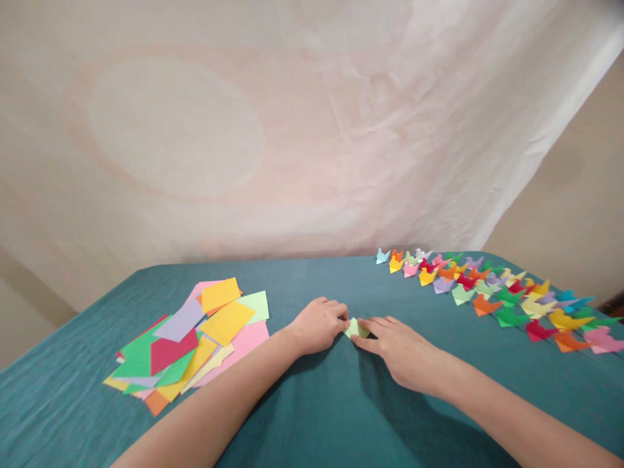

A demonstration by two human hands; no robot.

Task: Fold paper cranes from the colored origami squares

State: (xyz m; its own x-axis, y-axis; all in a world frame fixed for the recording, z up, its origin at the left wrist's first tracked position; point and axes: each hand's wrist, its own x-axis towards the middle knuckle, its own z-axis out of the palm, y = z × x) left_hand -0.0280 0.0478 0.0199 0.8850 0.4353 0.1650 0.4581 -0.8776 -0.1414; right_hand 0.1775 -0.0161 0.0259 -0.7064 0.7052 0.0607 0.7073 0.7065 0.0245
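Observation:
A small pale green folded paper piece (356, 328) lies on the teal tablecloth (312, 403) near the middle. My left hand (319, 324) pinches its left side with curled fingers. My right hand (397, 348) presses on its right side, fingers drawn together over the paper. Most of the piece is hidden between the fingertips.
A loose pile of coloured paper squares (190, 338) lies at the left. Several folded paper birds in many colours (507, 296) stand in rows at the right, reaching the table's right edge. A creased cream cloth backdrop (292, 130) hangs behind the table.

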